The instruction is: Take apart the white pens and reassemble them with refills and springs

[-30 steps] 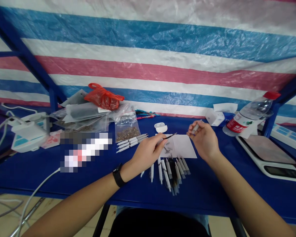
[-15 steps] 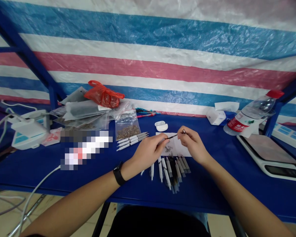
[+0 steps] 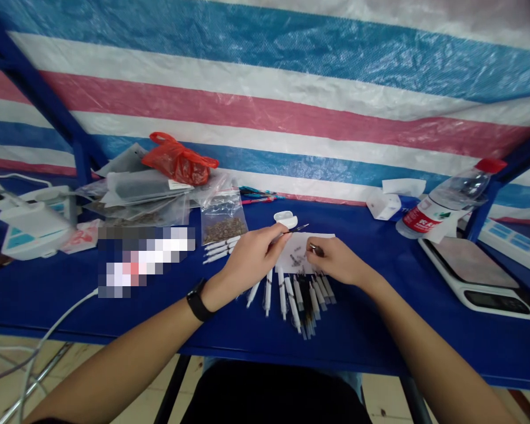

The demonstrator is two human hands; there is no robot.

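My left hand [image 3: 261,250], a black band on its wrist, is closed around a thin pen-like piece [image 3: 299,228]; its dark, narrow end points up and right past the fingertips. My right hand [image 3: 335,257] is low over a white sheet of paper [image 3: 287,259], fingers pinched together. A dark, shiny metal piece [image 3: 317,249] shows between its fingers, too small to name. Small grey parts [image 3: 297,257] lie scattered on the paper. Below the sheet, white pen barrels [image 3: 292,303] and several translucent tubes [image 3: 321,291] are fanned out towards me.
An open white case [image 3: 285,220] stands behind the paper. To the left are white pens [image 3: 218,250], a zip bag of small brown parts [image 3: 224,227] and a red plastic bag [image 3: 181,160]. A scale [image 3: 477,277] and a bottle [image 3: 441,209] stand at the right.
My hands have moved apart. The right one has come down to the small parts on the paper, while the left still holds the thin piece. The view has shifted slightly.
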